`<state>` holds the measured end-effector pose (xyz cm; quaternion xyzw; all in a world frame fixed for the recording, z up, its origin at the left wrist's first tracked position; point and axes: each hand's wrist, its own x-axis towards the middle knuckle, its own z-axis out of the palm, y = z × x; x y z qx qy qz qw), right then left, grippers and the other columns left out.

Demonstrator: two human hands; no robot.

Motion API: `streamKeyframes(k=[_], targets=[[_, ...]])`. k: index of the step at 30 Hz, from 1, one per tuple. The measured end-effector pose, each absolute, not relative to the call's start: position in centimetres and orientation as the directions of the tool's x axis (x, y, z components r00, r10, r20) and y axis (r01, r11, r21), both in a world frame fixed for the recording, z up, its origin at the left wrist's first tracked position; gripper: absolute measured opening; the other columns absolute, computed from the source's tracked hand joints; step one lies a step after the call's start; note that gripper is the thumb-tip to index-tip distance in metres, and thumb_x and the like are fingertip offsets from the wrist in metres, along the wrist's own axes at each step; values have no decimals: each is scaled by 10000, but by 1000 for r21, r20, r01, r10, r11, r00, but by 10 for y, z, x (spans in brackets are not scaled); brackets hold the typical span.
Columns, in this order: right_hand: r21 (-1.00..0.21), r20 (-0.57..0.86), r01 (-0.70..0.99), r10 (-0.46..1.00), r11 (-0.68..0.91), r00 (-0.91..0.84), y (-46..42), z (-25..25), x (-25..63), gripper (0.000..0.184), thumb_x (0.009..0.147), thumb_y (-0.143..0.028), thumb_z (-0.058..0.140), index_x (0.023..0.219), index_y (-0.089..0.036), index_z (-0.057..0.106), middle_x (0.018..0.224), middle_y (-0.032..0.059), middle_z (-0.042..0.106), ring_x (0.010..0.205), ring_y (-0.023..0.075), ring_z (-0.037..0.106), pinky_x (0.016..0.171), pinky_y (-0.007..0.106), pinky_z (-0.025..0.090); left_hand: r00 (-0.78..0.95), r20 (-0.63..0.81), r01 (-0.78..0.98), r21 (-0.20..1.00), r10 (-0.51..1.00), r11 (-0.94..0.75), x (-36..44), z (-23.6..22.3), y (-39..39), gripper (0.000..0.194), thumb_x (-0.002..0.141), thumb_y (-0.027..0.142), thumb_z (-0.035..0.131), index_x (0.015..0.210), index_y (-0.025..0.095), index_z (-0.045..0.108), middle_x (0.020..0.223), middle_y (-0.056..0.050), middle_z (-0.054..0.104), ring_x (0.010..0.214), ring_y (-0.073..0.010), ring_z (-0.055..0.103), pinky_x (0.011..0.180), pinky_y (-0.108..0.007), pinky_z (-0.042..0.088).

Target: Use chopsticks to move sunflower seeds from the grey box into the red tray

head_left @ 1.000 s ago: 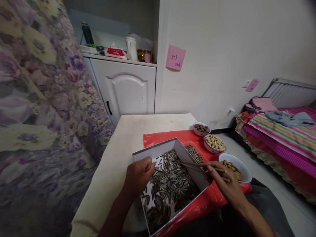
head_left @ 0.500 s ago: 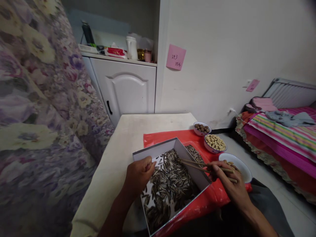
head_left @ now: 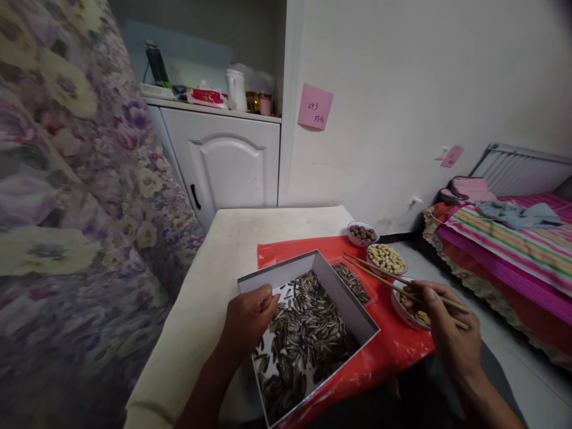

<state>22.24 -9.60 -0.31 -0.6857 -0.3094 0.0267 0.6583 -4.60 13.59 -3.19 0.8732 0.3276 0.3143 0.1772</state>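
My left hand point(head_left: 248, 316) grips the near-left wall of a grey cardboard box point(head_left: 348, 301) that holds a heap of striped sunflower seeds point(head_left: 308, 333). My right hand point(head_left: 451, 333) is closed on a pair of wooden chopsticks point(head_left: 384, 273). Their tips point left, above the red sheet point(head_left: 393, 351) just left of the bowl of pale peanuts point(head_left: 386, 258). Whether anything sits between the tips is too small to see. My right hand partly hides the nearest white bowl point(head_left: 400, 307) of nuts. A small pile of sunflower seeds point(head_left: 354, 281) lies on the red sheet outside the box.
A small bowl of brown nuts point(head_left: 363, 233) stands at the table's far right edge. The pale table top point(head_left: 250, 229) meets a white cabinet point(head_left: 223, 161) and wall behind. A flowered curtain point(head_left: 67, 196) hangs at left. A bed with a striped cover point(head_left: 513, 244) stands at right.
My right hand has drawn the chopsticks out of the box and moved them right and back, over the bowls. My left hand has stayed on the box wall.
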Motion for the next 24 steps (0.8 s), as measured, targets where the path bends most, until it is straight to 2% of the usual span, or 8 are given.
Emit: streamKeyframes(k=[5,9,16,24], targets=[[-938,331,335,515,88,791,-99,0,221,258,889,-443,629,1012,-227,697,878,53,737,694,201,690,677,302,552,599,421,474,498,681,-726,-46,-31,137,382,879,361,453,591,201,260,518,78,268,482,-78,300,540,-235,210],[-951,269,305,642,57,718,-99,4,217,273,889,-450,622,998,-215,707,761,46,734,697,221,693,658,308,544,601,347,545,481,720,-687,-44,-27,136,374,868,375,445,594,201,260,512,73,299,490,-88,320,552,-241,206],[-941,198,339,806,-3,558,-91,8,206,342,911,-498,565,933,-191,712,617,28,681,593,193,650,567,282,515,630,166,674,367,758,-641,-40,-18,133,319,869,362,422,612,205,318,551,51,399,552,-120,408,584,-254,202],[-944,109,329,902,-38,418,-82,19,209,425,893,-572,546,805,-176,673,628,13,654,537,162,615,519,257,486,649,99,703,299,754,-645,-42,-12,133,264,861,307,464,619,210,425,579,33,496,605,-145,469,586,-262,194]])
